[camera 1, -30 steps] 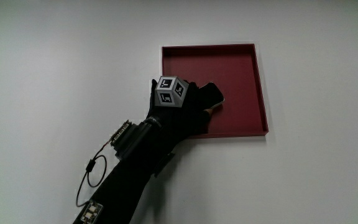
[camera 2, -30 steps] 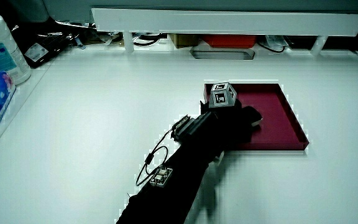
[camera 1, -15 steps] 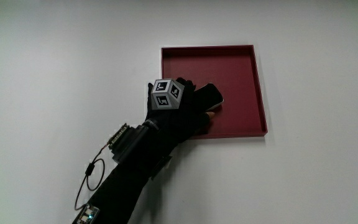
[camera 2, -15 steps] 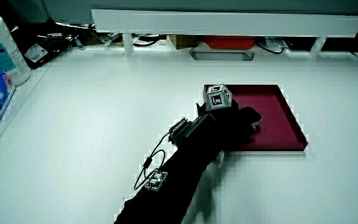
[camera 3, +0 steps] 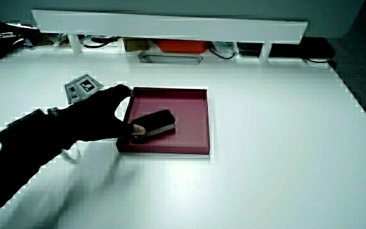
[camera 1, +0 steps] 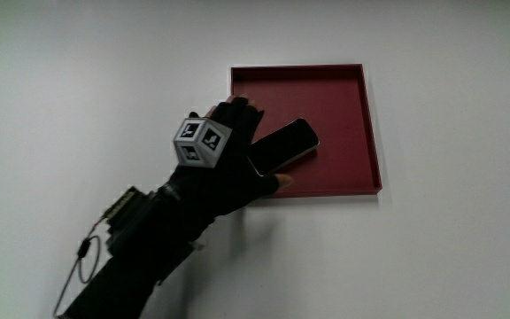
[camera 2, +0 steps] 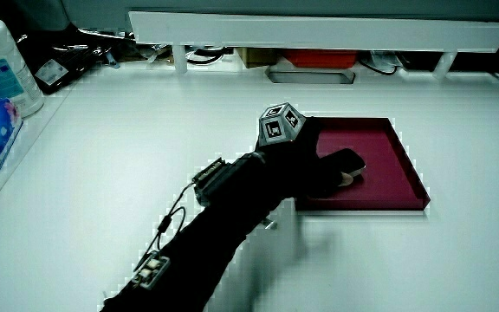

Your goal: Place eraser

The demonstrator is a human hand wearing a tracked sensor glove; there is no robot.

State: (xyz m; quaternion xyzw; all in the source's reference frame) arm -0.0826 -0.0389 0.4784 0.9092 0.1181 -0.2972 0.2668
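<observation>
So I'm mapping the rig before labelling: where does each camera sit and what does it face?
Main view: above the table, looking down on the tray, eraser, hand and forearm.
In a side view: person's side, looking toward the partition; forearm shows.
In a side view: same direction; hand shows.
All share the tray and eraser.

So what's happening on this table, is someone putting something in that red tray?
Yes. A hand in a black glove is at the edge of a dark red tray on a white table. A dark eraser lies flat inside the tray, and the thumb tip looks to be at the eraser's near end. Whether it is fully let go is hard to tell.
</observation>
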